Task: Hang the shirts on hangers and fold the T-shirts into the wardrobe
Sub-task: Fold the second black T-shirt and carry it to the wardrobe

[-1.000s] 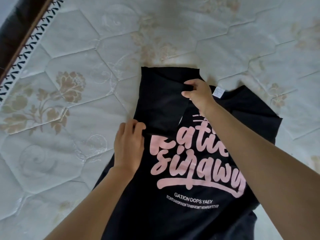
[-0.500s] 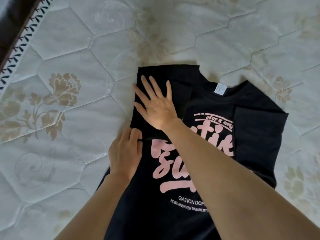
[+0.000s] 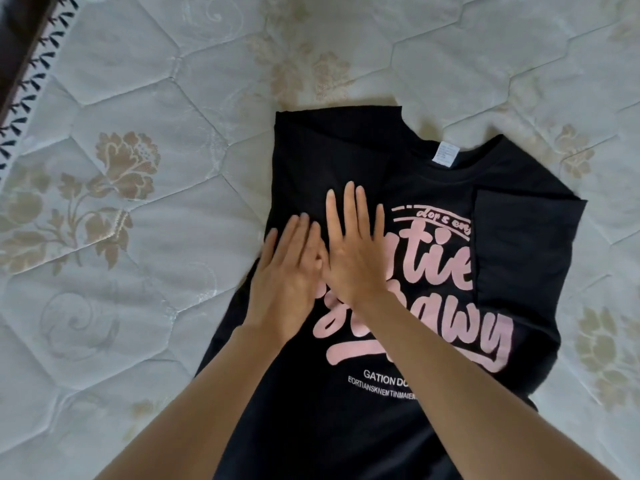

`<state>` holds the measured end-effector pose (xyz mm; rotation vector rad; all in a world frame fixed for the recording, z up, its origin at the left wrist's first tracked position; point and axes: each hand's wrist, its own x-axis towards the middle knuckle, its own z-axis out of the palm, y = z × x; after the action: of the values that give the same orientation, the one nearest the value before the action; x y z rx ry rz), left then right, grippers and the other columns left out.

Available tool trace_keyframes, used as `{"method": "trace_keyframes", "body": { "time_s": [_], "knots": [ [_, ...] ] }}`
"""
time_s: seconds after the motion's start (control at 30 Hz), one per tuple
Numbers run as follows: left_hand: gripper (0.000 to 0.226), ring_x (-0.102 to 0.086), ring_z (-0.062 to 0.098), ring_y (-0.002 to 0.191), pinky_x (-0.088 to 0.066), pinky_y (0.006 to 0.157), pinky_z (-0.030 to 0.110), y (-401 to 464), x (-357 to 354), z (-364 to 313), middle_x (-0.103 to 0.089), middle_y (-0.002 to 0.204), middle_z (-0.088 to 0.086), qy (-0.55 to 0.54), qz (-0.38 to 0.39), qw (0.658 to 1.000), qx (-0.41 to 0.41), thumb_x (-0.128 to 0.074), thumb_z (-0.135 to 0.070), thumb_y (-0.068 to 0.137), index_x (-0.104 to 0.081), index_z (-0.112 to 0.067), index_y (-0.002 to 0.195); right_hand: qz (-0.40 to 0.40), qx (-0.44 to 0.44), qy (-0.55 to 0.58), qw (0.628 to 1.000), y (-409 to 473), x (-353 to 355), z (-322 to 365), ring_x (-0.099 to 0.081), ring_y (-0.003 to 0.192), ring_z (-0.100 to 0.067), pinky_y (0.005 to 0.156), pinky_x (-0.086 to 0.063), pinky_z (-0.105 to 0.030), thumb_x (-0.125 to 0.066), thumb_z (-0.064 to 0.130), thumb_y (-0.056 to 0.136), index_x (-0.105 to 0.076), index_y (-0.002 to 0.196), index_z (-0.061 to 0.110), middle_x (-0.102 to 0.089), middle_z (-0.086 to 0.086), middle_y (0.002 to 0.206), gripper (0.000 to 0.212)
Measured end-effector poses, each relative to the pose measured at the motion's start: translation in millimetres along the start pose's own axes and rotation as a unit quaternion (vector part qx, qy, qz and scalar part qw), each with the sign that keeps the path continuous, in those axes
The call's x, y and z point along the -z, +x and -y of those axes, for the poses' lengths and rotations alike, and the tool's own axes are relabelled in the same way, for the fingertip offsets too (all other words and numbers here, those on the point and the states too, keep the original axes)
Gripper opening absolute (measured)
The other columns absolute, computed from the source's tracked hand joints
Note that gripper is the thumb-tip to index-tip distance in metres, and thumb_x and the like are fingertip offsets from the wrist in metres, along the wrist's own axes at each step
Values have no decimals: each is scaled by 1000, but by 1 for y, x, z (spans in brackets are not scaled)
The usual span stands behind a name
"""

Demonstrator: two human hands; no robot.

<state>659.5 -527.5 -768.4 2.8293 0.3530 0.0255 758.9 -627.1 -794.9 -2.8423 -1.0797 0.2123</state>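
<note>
Right hand [image 3: 353, 258] slid down beside left hand [image 3: 287, 271]; both flat, fingers straight, on T-shirt [image 3: 519, 271] atop mattress [image 3: 138, 306].

Bare mattress [image 3: 138, 306] (dark frame [image 3: 20, 46], probably) rings the T-shirt [image 3: 346, 427].

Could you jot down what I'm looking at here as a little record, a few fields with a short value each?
Surface: quilted mattress with a beige flower pattern
Garment: black T-shirt, pink lettering facing up, both sides folded inward
Neck label: white tag at the collar
Left hand: flat, fingers straight, pressing the folded left side of the shirt
Right hand: flat, fingers straight, pressing beside the left one, partly covering the print
Stage: folding under way, shirt not yet folded lengthwise
</note>
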Motion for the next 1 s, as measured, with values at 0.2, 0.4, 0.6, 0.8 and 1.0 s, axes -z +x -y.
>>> {"method": "trace_keyframes", "body": {
  "time_s": [0.2, 0.4, 0.6, 0.8, 1.0],
  "knots": [
    [64, -17, 26, 149, -20, 120, 48, -4, -15, 10, -19, 161, 15, 82, 46, 995, 36, -18, -41, 102, -20, -2, 152, 1, 14, 20, 1000, -3, 6, -3, -12, 151, -30, 122, -15, -50, -16, 43, 104, -22, 154, 8, -17, -19, 162, 61],
    [59, -12, 30, 150, -9, 120, 51, -38, -9, 4, -14, 161, 18, 106, 63, 992, 16, -23, -36, 104, -16, -4, 153, 8, -20, 60, 998, -89, 14, 10, -5, 152, -32, 123, -12, -51, -22, 40, 105, -18, 155, 5, -13, -21, 162, 60],
    [57, -17, 27, 149, -17, 119, 52, -142, -3, -21, -21, 160, 13, 86, 123, 975, -165, -24, -38, 101, -32, -10, 151, 20, -41, 81, 996, -210, 15, 33, -12, 151, -33, 121, -20, -50, -33, 37, 104, -27, 153, 6, -21, -22, 160, 58],
    [63, -23, 27, 148, -26, 116, 51, -230, 3, -35, -25, 160, 11, 46, 172, 948, -265, -43, -44, 97, -37, -9, 149, 55, -53, 76, 994, -328, 6, 40, -19, 149, -33, 120, -24, -48, -40, 40, 102, -36, 150, 4, -27, -22, 158, 61],
    [77, -29, 30, 146, -28, 111, 58, -282, 3, -23, -27, 159, 13, 76, 212, 919, -324, -52, -54, 86, -41, -10, 147, 69, -22, 75, 995, -415, -4, 38, -25, 148, -34, 116, -28, -51, -52, 42, 95, -37, 150, 5, -28, -22, 157, 67]
  ]
}}
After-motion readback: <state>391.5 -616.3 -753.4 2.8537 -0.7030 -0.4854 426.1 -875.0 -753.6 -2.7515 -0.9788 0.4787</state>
